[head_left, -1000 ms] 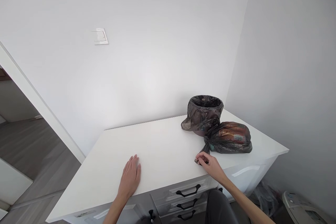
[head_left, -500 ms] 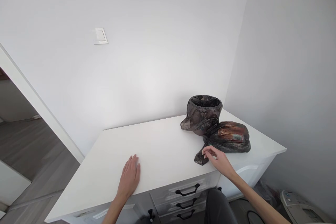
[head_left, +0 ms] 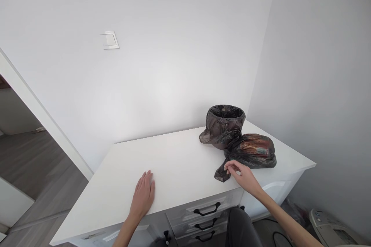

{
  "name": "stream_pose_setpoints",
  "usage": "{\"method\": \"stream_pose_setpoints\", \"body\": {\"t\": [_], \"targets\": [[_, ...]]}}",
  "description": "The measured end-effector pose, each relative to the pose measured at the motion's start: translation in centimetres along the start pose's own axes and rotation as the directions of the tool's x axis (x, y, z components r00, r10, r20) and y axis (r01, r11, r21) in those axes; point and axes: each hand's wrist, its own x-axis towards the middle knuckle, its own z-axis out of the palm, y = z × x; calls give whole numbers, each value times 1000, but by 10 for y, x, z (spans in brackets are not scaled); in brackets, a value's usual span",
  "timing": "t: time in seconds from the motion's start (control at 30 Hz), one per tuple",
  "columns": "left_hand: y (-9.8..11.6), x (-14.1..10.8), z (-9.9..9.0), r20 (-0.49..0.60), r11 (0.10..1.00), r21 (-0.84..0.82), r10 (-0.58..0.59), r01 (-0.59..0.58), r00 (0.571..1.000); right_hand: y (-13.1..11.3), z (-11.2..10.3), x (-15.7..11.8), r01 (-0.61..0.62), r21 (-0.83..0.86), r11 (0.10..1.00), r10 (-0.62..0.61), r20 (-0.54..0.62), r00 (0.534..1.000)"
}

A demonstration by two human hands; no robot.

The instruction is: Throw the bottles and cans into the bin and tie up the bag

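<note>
My left hand (head_left: 142, 195) lies flat on the white cabinet top (head_left: 171, 166), fingers stretched out, holding nothing. My right hand (head_left: 241, 173) is closed in a loose pinch at the loose tail of a knotted black plastic bag (head_left: 253, 152). That bag lies on its side, full, with something reddish-brown showing through the thin film. Right behind it stands a small bin (head_left: 222, 123) lined with another black bag, folded over the rim. The bin's inside is dark, and the knotted bag touches its liner.
A white light switch (head_left: 111, 40) is on the wall. Black-handled drawers (head_left: 207, 210) form the cabinet front, close to my knee (head_left: 242, 227). On the floor at the right is a pale device (head_left: 330, 227) with a cable nearby. A doorway opens at the left.
Almost nothing differs. My right hand has shifted very slightly to the right at the bag's tail; my left hand has stayed in place.
</note>
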Motion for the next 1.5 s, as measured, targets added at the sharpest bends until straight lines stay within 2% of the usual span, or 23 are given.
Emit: {"method": "stream_pose_setpoints", "body": {"t": [0.1, 0.2, 0.3, 0.4, 0.57, 0.73, 0.9, 1.0, 1.13, 1.23, 1.37, 1.5], "targets": [[0, 0, -1, -2, 1000, -6, 3, -3, 1000, -1, -10, 5, 53, -105, 993, -57, -34, 998], [0, 0, -1, -2, 1000, -12, 8, -8, 1000, 5, -29, 17, 132, -294, 947, -169, -104, 980], [0, 0, 0, 7, 1000, -18, 2, -2, 1000, 22, -51, 36, 162, -531, 832, -278, -146, 949], [1, 1, -1, 25, 1000, -25, -15, 16, 1000, 43, -63, 51, 153, -711, 687, -304, -90, 948], [3, 3, -3, 35, 1000, -27, -13, 14, 999, 63, -52, 59, 196, -844, 499, -301, 43, 953], [2, 4, -3, 14, 1000, -21, -2, 2, 1000, 52, -31, 54, 183, -884, 430, -291, 56, 955], [1, 6, -1, -7, 1000, -20, 9, -9, 1000, 33, -17, 46, 184, -863, 471, -272, 56, 961], [3, 6, -3, -17, 1000, -18, 20, -20, 1000, 23, -9, 37, 215, -795, 567, -288, 53, 956], [10, 5, -8, -20, 999, -31, 43, -43, 999, 3, 4, 23, 296, -624, 723, -326, 70, 943], [18, 4, -13, -21, 995, -53, 81, -82, 997, -17, 11, 13, 351, -498, 793, -356, 88, 930], [30, 2, -18, -39, 986, -88, 138, -141, 990, -39, 17, 6, 403, -407, 819, -395, 108, 912], [41, 1, -20, -16, 977, -128, 172, -172, 985, -46, 20, 6, 429, -387, 816, -413, 127, 902]]}}
